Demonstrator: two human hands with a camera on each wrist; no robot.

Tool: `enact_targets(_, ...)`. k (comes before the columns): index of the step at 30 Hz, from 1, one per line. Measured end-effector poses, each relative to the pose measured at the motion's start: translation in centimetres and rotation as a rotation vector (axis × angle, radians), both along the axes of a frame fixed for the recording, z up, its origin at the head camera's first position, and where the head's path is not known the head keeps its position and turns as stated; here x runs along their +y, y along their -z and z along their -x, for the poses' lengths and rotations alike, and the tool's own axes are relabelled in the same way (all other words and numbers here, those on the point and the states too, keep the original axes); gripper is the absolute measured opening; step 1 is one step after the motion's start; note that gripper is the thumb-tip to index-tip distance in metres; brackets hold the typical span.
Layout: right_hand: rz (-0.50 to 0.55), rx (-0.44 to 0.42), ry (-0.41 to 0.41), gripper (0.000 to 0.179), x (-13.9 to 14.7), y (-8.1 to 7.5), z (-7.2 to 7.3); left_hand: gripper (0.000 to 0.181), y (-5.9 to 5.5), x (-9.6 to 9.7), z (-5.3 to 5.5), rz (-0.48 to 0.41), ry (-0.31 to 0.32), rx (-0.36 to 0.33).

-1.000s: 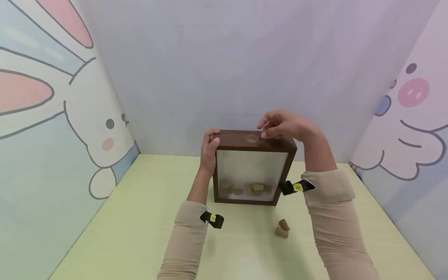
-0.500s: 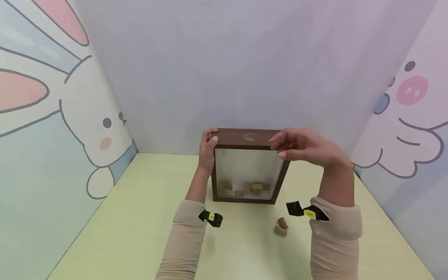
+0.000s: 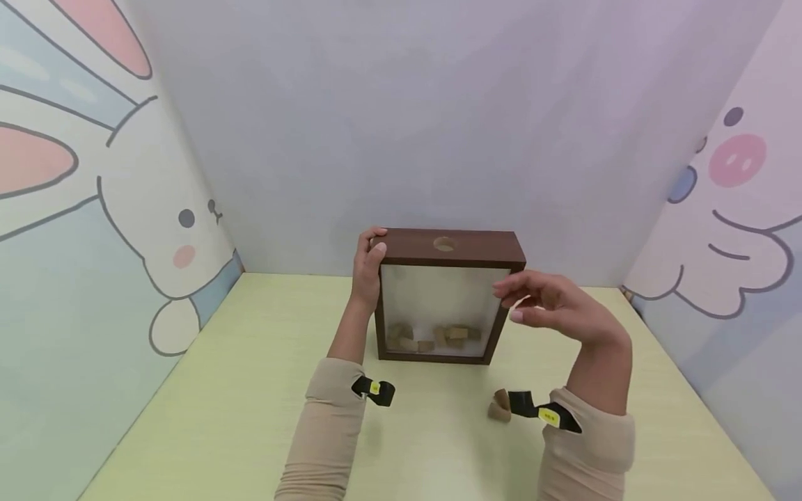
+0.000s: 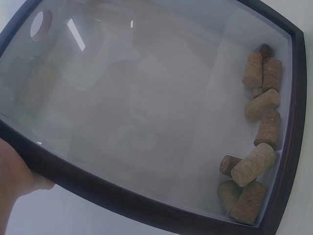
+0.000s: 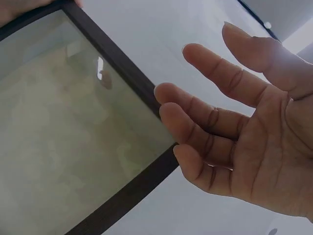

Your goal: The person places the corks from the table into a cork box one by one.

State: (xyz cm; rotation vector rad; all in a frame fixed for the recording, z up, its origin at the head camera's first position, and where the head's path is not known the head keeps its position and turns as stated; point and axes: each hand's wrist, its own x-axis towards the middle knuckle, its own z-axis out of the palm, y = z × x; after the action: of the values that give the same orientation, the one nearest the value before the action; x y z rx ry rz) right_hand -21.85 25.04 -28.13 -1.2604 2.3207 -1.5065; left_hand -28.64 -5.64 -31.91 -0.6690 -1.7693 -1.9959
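A dark brown framed box (image 3: 482, 247) with a clear front pane stands upright on the table, a round hole (image 3: 445, 244) in its top. My left hand (image 3: 367, 271) grips its upper left corner, thumb at the front and fingers over the top. Several wine corks (image 4: 262, 105) lie along the bottom inside, behind the pane. Beside the box's right edge my right hand (image 3: 557, 306) hangs in the air, fingers loosely bent and holding nothing; the right wrist view shows its bare palm (image 5: 266, 152). Two loose corks (image 3: 500, 407) lie on the table in front of the box's right side.
The pale green tabletop (image 3: 250, 417) reaches back to a plain light wall (image 3: 401, 125). Side walls with a cartoon rabbit (image 3: 163, 229) at left and another cartoon animal (image 3: 739, 229) at right flank it.
My right hand has left the top of the box near the hole and come down and right, beside the frame. Corks at the lower left inside have shifted. The left hand keeps its grip.
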Motion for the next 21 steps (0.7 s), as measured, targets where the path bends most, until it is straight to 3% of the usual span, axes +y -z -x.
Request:
enact_targets(12, 0.004, -0.108, 0.035, 0.035, 1.5, 5.3, -1.0, 0.047, 0.1, 0.0, -0.1, -0.003, -0.013, -0.018)
enact_targets(21, 0.015, -0.243, 0.144, 0.035, 3.0, 8.9, -2.2, 0.046, 0.1, 0.0, 0.0, -0.005, -0.017, -0.017)
